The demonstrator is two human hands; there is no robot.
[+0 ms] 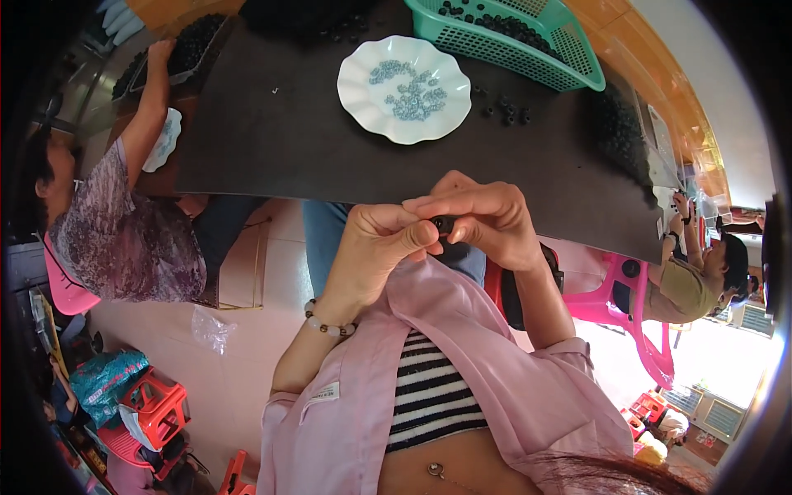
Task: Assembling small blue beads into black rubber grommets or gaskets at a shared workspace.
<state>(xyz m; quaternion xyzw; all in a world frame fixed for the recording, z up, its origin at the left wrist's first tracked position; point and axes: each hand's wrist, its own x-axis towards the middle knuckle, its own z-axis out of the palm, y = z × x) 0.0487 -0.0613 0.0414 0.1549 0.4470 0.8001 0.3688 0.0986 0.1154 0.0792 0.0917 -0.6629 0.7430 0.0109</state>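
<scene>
A small, dark, round bead (444, 223) is sitting pinched between the fingertips of both hands, just below the near edge of the table (280, 140). The left hand (375, 247) is closing thumb and forefinger on it; the right hand (487, 219) is curling over it, gripping from the other side. Beyond the bead, on the table, a white plate (356, 99) is holding pale blue bits. Farther from the bead, a green basket (528, 62) is carrying more dark beads.

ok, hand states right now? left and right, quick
Left hand: closed, fingertips pinching the small black part.
Right hand: closed, fingertips on the same small black part, held between both hands above the dark table edge.
</scene>
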